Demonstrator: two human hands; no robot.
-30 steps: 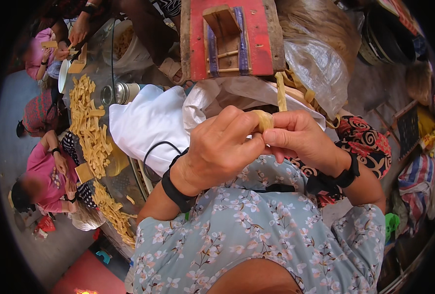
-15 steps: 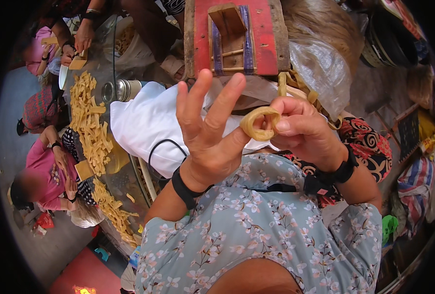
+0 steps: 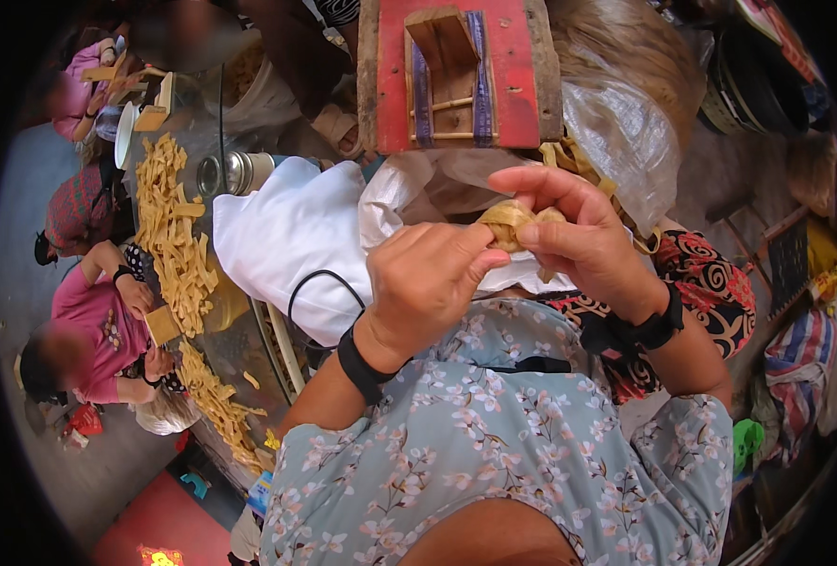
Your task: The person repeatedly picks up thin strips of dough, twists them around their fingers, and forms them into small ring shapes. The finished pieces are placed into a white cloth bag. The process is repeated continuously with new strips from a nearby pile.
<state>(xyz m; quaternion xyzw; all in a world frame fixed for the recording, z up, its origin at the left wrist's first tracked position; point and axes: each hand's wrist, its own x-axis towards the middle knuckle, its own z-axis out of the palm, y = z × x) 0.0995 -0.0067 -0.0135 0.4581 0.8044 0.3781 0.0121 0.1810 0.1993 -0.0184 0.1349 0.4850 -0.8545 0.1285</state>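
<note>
Both my hands meet in front of my chest over a yellow-tan flat strip [image 3: 508,219], which is folded into a small bunched, knot-like loop. My left hand [image 3: 423,278] has its fingers curled and pinches the strip's left side between thumb and fingers. The right hand [image 3: 590,243] pinches the other side, thumb on the near face, with its upper fingers stretched a little outward. A loose part of the strip shows beneath the right fingertips. More strips [image 3: 593,170] of the same colour hang just beyond my right hand. White cloth [image 3: 281,236] lies under and left of my hands.
A red board [image 3: 522,75] with a wooden device strapped on it stands ahead. Piled tan strips [image 3: 168,226] cover the table at left, where people in pink [image 3: 107,321] sit. A metal-lidded jar [image 3: 244,173] stands nearby. Clear plastic [image 3: 626,132] lies at far right.
My left hand has come in from spread fingers to a closed pinch on the strip. The strip has gone from an open ring to a tighter, knot-like bunch.
</note>
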